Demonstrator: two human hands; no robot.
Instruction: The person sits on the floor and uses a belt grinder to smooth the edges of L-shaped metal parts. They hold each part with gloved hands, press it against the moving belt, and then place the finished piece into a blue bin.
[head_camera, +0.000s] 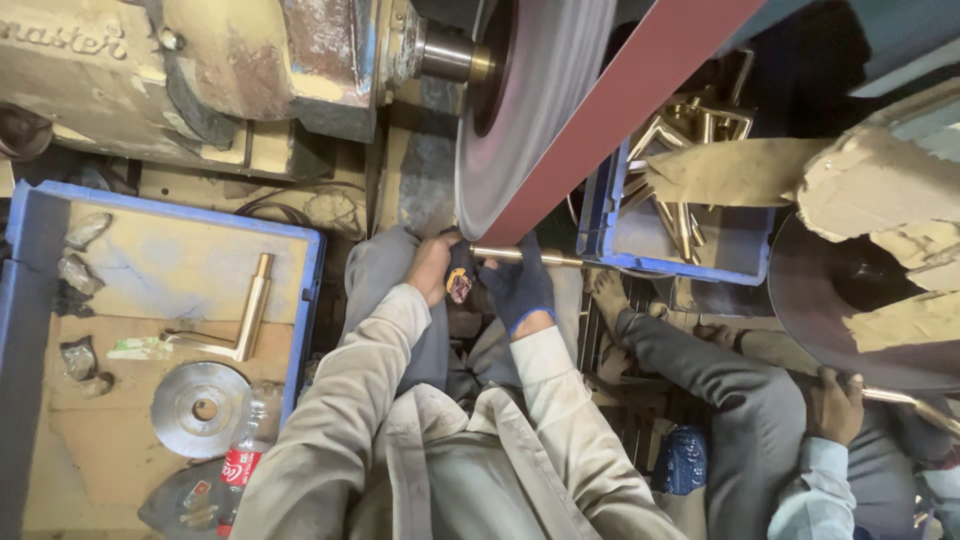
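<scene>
Left hand: the bare left hand grips the near end of a brass rod.
Right hand: the right hand, in a dark glove, wraps around the same rod.
Rod: it touches the red belt at 12 o'clock from the hands.
Wheel: one big grey wheel carries the belt.
Left tray: at 9 o'clock, one blue tray holds one brass part, one metal disc and one bottle.
Right tray: at 2 o'clock, a blue crate holds many brass parts.
Room: dusty workshop; another person's hand is at 4 o'clock.
</scene>
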